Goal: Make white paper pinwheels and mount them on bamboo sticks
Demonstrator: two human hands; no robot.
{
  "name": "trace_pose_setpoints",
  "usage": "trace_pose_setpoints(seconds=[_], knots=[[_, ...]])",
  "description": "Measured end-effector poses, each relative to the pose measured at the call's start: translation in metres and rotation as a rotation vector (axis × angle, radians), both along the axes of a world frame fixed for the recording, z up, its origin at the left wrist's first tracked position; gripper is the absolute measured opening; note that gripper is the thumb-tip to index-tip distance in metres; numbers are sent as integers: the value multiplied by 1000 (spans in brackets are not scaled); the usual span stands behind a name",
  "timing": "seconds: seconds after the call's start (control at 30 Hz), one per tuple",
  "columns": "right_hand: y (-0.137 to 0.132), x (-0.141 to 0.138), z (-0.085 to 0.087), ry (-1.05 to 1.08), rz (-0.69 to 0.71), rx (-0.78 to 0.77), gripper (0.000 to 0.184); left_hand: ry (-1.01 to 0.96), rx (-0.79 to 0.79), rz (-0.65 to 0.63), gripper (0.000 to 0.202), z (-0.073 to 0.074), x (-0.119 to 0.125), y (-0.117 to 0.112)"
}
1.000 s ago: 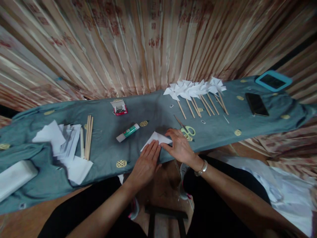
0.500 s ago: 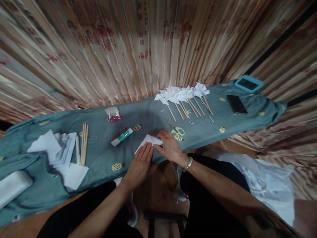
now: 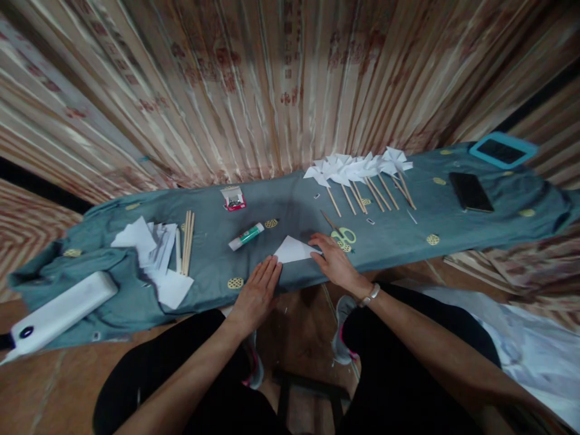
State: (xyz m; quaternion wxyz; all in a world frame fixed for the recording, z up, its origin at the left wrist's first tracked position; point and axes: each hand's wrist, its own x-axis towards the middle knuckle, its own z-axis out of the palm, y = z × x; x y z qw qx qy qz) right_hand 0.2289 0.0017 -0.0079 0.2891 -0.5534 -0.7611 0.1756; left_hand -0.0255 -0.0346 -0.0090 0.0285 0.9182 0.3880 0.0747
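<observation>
Now, folded paper [image 3: 294, 249] between my hands.
My left hand [image 3: 257, 289] lies flat, fingertips at one corner; my right hand [image 3: 336, 261] curls by another, whether pinching I can't tell.

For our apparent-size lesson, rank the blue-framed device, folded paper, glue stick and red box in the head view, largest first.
Blue-framed device
Folded paper
Glue stick and red box: too alike to rank

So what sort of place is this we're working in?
Probably a room in a home, used as a makeshift craft spot. Patterned curtains hang along the far side, pineapple-print cloth drapes the long narrow work surface, and a row of white paper pinwheels lies on it.
</observation>
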Motion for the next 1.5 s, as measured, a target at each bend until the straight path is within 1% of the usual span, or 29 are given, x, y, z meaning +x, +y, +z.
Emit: trace_pose_setpoints(seconds=[0.1, 0.23, 0.43, 0.5, 0.57, 0.63, 0.7, 0.77, 0.87, 0.93, 1.03, 1.13, 1.2, 1.33, 1.5], knots=[[-1, 3, -1, -2, 14, 5, 25, 19, 1, 17, 66, 3, -8, -6], [-2, 6, -3, 10, 41, 22, 29, 34, 10, 28, 65, 6, -9, -9], [-4, 11, -5, 21, 77, 24, 47, 16, 28, 33, 67, 4, -9, -9], [-2, 13, -4, 39, 70, 20, 50, 0, 34, 35, 69, 2, -9, -10], [2, 13, -1, 76, 41, 5, 48, -15, 44, 46, 71, 0, -8, -11], [7, 10, 4, 99, -3, -22, 42, -23, 60, 62, 72, -1, -7, -12], [12, 7, 11, 81, -42, -44, 33, -22, 70, 73, 72, -2, -5, -13], [17, 2, 19, 45, -69, -61, 27, -15, 71, 79, 71, -1, -4, -14], [22, -2, 27, 4, -101, -129, 27, -8, 57, 99, 69, 0, -1, -15], [26, -3, 29, 0, -113, -181, 30, -18, 42, 113, 68, 1, -1, -16], [32, -1, 25, 113, -95, -255, 28, -49, 19, 119, 68, 1, 0, -15], [36, 1, 18, 347, -79, -399, 24, -83, 4, 112, 65, 2, 0, -15], [37, 1, 17, 454, -61, -474, 21, -118, -5, 110, 63, 4, 0, -15], [35, -1, 23, 515, -36, -507, 26, -223, -22, 124, 62, 10, 1, -7], [31, -8, 28, 626, -71, -510, 30, -394, 13, 196, 60, 21, 4, 17]])
